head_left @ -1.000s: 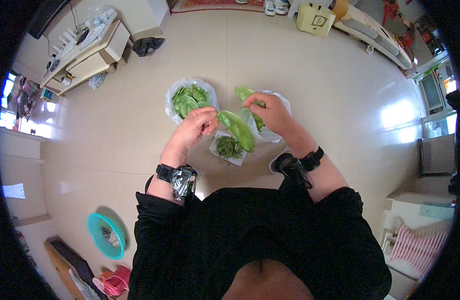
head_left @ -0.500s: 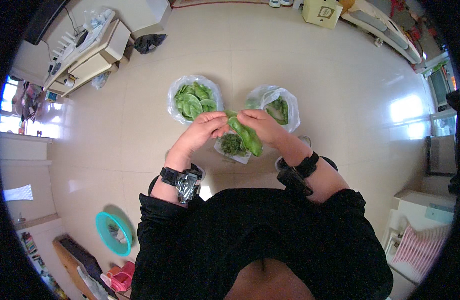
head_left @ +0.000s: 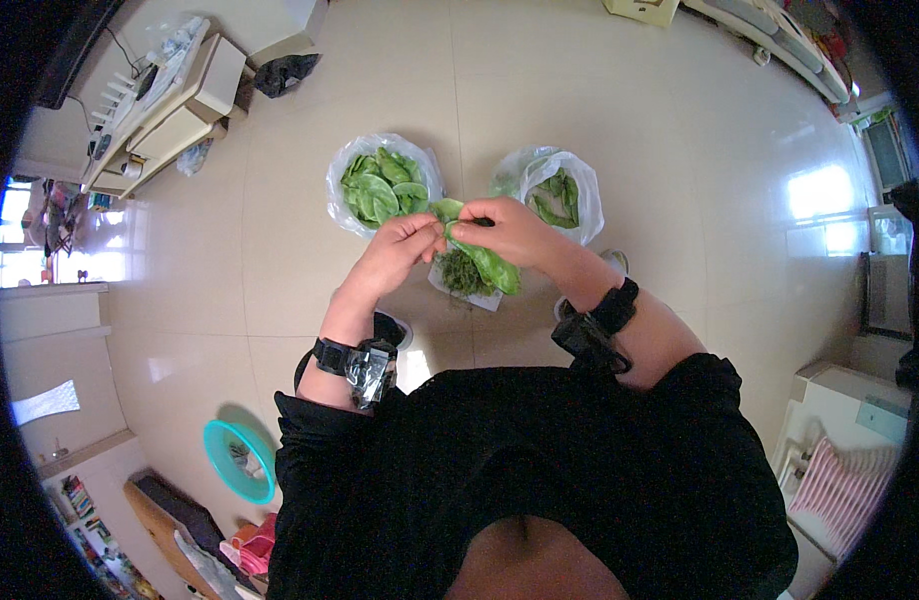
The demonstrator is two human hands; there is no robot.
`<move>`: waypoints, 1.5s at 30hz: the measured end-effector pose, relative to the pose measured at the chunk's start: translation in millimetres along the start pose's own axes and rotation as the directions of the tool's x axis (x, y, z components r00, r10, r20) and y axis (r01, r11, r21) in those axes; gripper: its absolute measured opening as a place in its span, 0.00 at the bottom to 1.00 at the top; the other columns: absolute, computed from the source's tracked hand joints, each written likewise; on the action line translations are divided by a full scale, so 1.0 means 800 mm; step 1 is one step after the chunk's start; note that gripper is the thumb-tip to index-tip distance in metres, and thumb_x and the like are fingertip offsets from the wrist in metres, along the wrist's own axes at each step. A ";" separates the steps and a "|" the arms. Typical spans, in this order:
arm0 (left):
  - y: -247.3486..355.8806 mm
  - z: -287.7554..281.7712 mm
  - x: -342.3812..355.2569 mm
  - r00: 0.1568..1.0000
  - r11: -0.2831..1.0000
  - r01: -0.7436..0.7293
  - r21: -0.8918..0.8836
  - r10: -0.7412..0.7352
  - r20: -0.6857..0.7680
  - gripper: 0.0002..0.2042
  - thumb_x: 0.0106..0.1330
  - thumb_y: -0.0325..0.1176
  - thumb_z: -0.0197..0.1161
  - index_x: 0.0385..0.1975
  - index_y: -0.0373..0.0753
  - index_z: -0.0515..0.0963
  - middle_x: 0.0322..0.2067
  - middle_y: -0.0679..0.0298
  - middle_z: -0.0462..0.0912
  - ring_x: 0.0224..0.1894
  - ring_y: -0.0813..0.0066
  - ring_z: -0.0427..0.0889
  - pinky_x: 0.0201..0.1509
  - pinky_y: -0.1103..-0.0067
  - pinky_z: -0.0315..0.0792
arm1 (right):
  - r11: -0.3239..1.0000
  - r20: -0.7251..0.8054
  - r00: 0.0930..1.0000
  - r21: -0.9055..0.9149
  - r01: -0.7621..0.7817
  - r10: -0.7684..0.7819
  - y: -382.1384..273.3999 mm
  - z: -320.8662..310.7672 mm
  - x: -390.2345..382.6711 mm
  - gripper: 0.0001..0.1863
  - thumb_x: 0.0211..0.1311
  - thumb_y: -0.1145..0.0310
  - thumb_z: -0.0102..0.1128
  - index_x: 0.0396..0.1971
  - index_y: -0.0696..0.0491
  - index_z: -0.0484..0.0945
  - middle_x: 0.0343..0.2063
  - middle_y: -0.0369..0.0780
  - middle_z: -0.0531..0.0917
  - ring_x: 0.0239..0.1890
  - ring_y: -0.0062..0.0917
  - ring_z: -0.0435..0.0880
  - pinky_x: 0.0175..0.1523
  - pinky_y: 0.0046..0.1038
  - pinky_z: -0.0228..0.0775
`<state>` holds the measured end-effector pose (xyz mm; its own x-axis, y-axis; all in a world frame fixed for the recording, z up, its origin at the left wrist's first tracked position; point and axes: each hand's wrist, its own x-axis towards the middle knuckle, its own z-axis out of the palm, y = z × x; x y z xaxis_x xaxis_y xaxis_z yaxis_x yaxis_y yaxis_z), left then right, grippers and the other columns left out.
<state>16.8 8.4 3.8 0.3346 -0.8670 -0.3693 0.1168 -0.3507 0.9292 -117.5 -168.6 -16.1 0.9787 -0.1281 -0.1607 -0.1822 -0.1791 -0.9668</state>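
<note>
A large flat green bean pod (head_left: 496,269) hangs tilted between my two hands, its lower end pointing down and right. My left hand (head_left: 398,252) is closed, thumb and fingers pinching at the pod's upper end. My right hand (head_left: 508,230) is closed on the pod close beside it, fingertips nearly touching those of the left. Beyond the left hand stands a clear plastic bag (head_left: 337,178) filled with flat green pods (head_left: 376,190). Past the right hand is another plastic bag (head_left: 591,196) with fewer pods (head_left: 560,203). Below the held pod, green trimmings (head_left: 461,273) lie on a white sheet (head_left: 491,301).
My feet are on the tiled floor (head_left: 310,240) on either side of the trimmings. A turquoise basin (head_left: 212,450) stands at the lower left. A cabinet (head_left: 185,120) and a black bag (head_left: 283,73) are at the far left; pink hangers (head_left: 845,490) are at the right.
My right hand has shifted left along the pod, and its fingers now pinch nearer the upper end. The left hand has changed its pinch slightly. The whole view has tipped a little.
</note>
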 end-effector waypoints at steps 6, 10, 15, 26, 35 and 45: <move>-0.001 0.001 0.001 0.999 0.997 -0.038 0.065 0.038 -0.006 0.09 0.70 0.32 0.53 0.31 0.35 0.78 0.26 0.72 0.79 0.28 0.86 0.71 0.33 0.86 0.66 | 0.999 -0.032 0.999 -0.045 -0.011 0.010 0.002 0.002 0.005 0.18 0.58 0.56 0.65 0.31 0.59 0.80 0.22 0.45 0.79 0.26 0.25 0.77 0.34 0.31 0.70; -0.003 0.001 0.001 0.999 0.993 -0.040 0.112 0.041 -0.009 0.11 0.71 0.33 0.53 0.29 0.36 0.78 0.25 0.73 0.78 0.27 0.86 0.70 0.33 0.85 0.66 | 0.996 -0.031 1.000 -0.090 -0.006 0.003 0.002 0.003 0.004 0.16 0.59 0.58 0.64 0.30 0.59 0.79 0.22 0.42 0.78 0.26 0.23 0.75 0.34 0.29 0.68; -0.007 0.002 0.001 0.997 0.988 -0.068 0.141 0.071 -0.011 0.12 0.73 0.35 0.53 0.28 0.38 0.77 0.25 0.75 0.76 0.27 0.87 0.68 0.32 0.85 0.65 | 0.996 -0.023 0.999 -0.088 0.023 -0.025 0.003 0.005 0.005 0.14 0.63 0.62 0.63 0.28 0.59 0.77 0.20 0.32 0.74 0.27 0.14 0.68 0.33 0.24 0.63; -0.014 0.002 0.004 0.997 0.984 -0.052 0.169 0.060 -0.048 0.12 0.71 0.34 0.54 0.29 0.35 0.79 0.24 0.71 0.79 0.26 0.85 0.72 0.32 0.83 0.68 | 0.989 -0.053 0.999 -0.148 -0.022 0.014 0.008 0.008 0.007 0.14 0.61 0.61 0.65 0.29 0.59 0.77 0.20 0.35 0.74 0.27 0.15 0.70 0.33 0.25 0.65; -0.017 0.003 0.005 0.997 0.978 -0.033 0.208 0.045 -0.054 0.13 0.71 0.35 0.54 0.27 0.36 0.78 0.21 0.71 0.76 0.25 0.84 0.71 0.31 0.82 0.67 | 0.987 -0.040 0.999 -0.161 0.000 -0.007 0.011 0.008 0.008 0.15 0.61 0.61 0.64 0.28 0.59 0.76 0.19 0.37 0.73 0.25 0.18 0.69 0.32 0.27 0.64; -0.016 0.000 0.004 1.000 0.975 -0.004 0.224 0.009 -0.021 0.10 0.72 0.32 0.54 0.30 0.36 0.78 0.25 0.73 0.77 0.28 0.85 0.70 0.33 0.84 0.67 | 0.982 -0.051 0.998 -0.184 -0.037 0.028 0.010 0.009 0.010 0.18 0.56 0.57 0.66 0.30 0.59 0.80 0.24 0.48 0.82 0.26 0.32 0.81 0.34 0.34 0.72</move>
<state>16.2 10.0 -9.1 0.3549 -0.8625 -0.3607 -0.0972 -0.4178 0.9033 -110.7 -164.0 -26.6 0.9669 -0.1828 -0.1777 -0.2330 -0.3507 -0.9070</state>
